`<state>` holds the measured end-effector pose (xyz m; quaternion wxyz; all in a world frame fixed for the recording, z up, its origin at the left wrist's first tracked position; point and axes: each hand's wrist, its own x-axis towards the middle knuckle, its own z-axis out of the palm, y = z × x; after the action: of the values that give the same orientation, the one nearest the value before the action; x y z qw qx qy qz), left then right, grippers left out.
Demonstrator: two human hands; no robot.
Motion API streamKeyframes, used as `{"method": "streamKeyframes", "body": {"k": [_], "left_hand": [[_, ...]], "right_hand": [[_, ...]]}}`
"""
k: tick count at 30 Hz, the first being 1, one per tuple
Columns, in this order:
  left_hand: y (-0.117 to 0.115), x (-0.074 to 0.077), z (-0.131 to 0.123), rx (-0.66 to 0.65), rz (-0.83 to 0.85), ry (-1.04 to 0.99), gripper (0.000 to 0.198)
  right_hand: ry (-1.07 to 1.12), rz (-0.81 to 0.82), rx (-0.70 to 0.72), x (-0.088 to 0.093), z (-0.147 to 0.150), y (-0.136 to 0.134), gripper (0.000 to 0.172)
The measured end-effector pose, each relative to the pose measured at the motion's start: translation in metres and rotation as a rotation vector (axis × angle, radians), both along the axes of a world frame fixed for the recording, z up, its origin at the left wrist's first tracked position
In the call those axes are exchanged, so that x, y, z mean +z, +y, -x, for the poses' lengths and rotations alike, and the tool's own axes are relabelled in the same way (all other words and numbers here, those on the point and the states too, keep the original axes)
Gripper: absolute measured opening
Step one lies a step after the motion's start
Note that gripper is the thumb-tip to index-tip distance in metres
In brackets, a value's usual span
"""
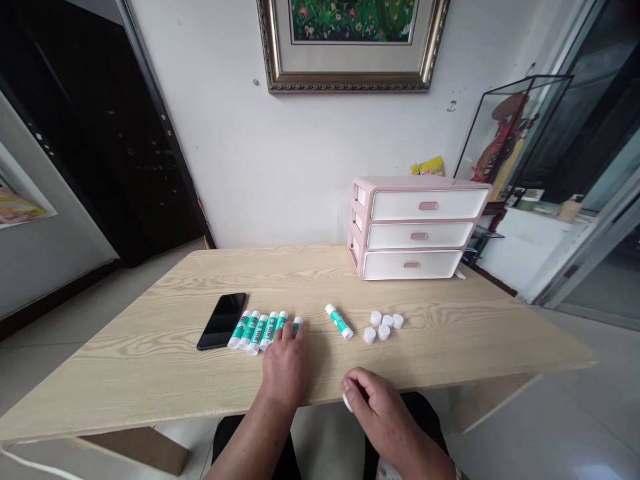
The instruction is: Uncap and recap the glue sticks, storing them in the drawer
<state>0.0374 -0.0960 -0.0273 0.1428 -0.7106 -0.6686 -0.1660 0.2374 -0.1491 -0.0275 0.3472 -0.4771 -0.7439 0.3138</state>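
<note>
My left hand [286,363] lies on the wooden table [450,360], its fingers resting on the right end of a row of several green-and-white glue sticks [257,330]. Whether it grips one is unclear. My right hand [373,403] is curled at the table's front edge, pinching a small white cap [347,402]. A single glue stick [339,321] lies apart to the right of the row. Several loose white caps [384,326] sit in a cluster further right.
A black phone [222,321] lies left of the row. A pink three-drawer organiser [415,228] stands at the back right, drawers closed. A framed picture [351,43] hangs on the wall behind. A glass case [505,133] stands beyond the table's right side.
</note>
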Motion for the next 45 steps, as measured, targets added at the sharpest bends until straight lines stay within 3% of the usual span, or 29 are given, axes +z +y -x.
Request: {"method": "streamKeyframes", "body": {"k": [5, 8, 11, 15, 21, 28, 40, 45], "left_hand": [[-0.004, 0.000, 0.004, -0.036, -0.069, -0.074, 0.031], [-0.008, 0.001, 0.004, -0.123, -0.024, -0.278, 0.029], [-0.013, 0.006, 0.002, -0.325, 0.155, -0.622, 0.030], [-0.020, 0.014, 0.002, -0.603, 0.526, -1.008, 0.039], [-0.024, 0.013, 0.006, -0.715, 0.808, -1.323, 0.041], [-0.026, 0.011, 0.013, -0.656, 0.780, -1.287, 0.042], [-0.025, 0.014, 0.022, -0.680, 0.847, -1.371, 0.044], [-0.024, 0.002, 0.022, -0.731, 0.845, -1.311, 0.035]], "right_hand": [[-0.139, -0.093, 0.099, 0.006, 0.008, -0.001, 0.011], [-0.153, -0.102, 0.138, 0.005, 0.013, -0.001, 0.008], [-0.154, -0.097, 0.146, 0.005, 0.014, 0.000, 0.013], [-0.160, -0.108, 0.176, 0.005, 0.011, 0.003, 0.014], [-0.150, -0.102, 0.212, 0.006, 0.008, 0.006, 0.014], [-0.105, 0.011, 0.205, 0.009, -0.005, 0.011, 0.020], [-0.058, 0.041, 0.040, 0.010, -0.044, 0.037, 0.028], [-0.026, 0.108, 0.003, 0.009, -0.046, 0.043, 0.031]]}}
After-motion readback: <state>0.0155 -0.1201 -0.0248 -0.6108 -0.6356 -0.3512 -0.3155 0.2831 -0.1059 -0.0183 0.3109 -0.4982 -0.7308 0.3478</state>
